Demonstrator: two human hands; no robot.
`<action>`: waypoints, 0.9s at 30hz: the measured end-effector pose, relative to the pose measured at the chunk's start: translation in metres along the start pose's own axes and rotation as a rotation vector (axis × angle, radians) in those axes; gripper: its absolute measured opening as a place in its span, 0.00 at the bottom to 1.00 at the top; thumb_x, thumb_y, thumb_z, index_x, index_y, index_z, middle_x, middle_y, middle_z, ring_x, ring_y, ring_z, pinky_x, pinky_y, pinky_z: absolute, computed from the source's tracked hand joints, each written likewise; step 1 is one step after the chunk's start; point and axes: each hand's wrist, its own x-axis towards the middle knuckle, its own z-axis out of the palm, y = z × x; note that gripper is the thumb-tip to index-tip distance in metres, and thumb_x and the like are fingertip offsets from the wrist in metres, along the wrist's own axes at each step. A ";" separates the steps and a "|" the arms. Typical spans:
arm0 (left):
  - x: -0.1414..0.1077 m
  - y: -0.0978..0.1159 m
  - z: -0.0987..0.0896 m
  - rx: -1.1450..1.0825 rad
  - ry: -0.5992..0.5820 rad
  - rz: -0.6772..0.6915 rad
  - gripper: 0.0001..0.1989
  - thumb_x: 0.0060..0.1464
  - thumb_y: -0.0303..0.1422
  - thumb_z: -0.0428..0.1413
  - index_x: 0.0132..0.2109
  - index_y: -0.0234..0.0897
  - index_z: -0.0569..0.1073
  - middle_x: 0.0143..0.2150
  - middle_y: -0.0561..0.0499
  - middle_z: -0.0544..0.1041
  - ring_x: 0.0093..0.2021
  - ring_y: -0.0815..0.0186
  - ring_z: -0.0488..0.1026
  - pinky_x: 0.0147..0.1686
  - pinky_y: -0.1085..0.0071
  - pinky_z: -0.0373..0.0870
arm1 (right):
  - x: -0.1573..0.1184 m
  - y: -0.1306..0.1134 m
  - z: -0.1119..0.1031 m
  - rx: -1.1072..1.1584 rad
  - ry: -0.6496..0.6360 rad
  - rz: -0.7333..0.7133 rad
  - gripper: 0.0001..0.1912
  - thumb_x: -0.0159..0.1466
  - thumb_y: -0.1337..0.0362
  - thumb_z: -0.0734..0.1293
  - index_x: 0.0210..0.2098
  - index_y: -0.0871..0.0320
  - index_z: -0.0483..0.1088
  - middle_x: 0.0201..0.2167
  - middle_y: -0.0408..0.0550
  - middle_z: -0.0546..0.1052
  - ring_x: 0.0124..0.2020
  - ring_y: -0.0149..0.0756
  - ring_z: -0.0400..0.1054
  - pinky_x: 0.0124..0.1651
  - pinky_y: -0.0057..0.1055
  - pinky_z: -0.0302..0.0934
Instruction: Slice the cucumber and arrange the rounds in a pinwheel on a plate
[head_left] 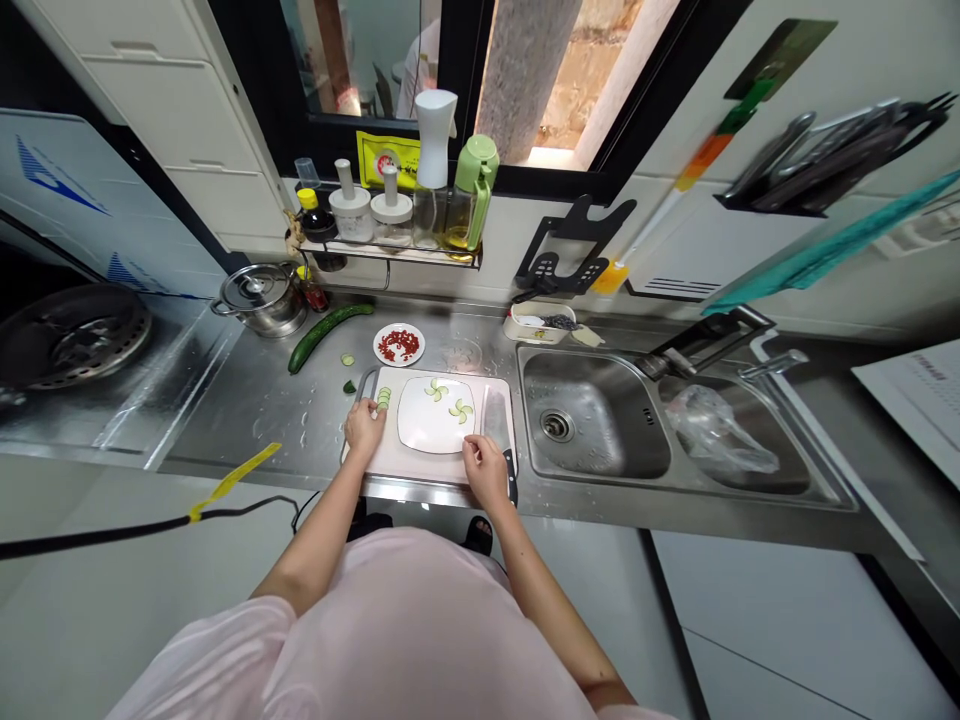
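Observation:
A white square plate (431, 440) lies on a pale cutting board (388, 462). Thin cucumber slices on it form two pinwheel shapes (460, 411). To its left, a short overlapping row of cucumber slices (383, 398) rests on the board. My left hand (364, 432) is at this row, thumb and fingers slightly apart beside the slices. Over the plate's lower right corner, my right hand (486, 468) has its fingertips pinched together; whatever may be between them is too small to make out. A knife (496, 415) with a black handle lies along the board's right side, partly behind my right hand.
Behind the board are a small plate of chopped red pieces (399, 345) and a whole cucumber (330, 335). A lidded steel pot (261, 298) stands farther left. The double sink (600, 410) is on the right. Condiment bottles fill a wall shelf (390, 250).

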 end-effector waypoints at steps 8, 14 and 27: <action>-0.002 0.006 -0.001 -0.515 0.001 -0.113 0.11 0.45 0.40 0.57 0.33 0.38 0.68 0.31 0.53 0.73 0.30 0.70 0.68 0.34 0.74 0.64 | 0.006 -0.004 0.001 0.036 -0.008 0.007 0.11 0.64 0.62 0.58 0.36 0.57 0.70 0.30 0.48 0.71 0.33 0.36 0.63 0.37 0.31 0.57; -0.031 0.036 -0.020 -0.867 -0.237 -0.036 0.14 0.42 0.40 0.60 0.32 0.36 0.68 0.27 0.54 0.71 0.28 0.71 0.68 0.32 0.75 0.65 | 0.016 -0.017 0.003 0.130 -0.053 0.020 0.10 0.63 0.61 0.60 0.38 0.58 0.70 0.31 0.47 0.72 0.32 0.35 0.65 0.38 0.31 0.59; -0.077 0.075 -0.031 -0.938 -0.549 0.054 0.14 0.46 0.41 0.60 0.36 0.35 0.73 0.33 0.49 0.75 0.33 0.68 0.71 0.37 0.71 0.68 | 0.026 -0.044 0.013 0.392 -0.280 0.030 0.12 0.64 0.58 0.59 0.35 0.56 0.71 0.30 0.45 0.75 0.31 0.33 0.67 0.34 0.29 0.61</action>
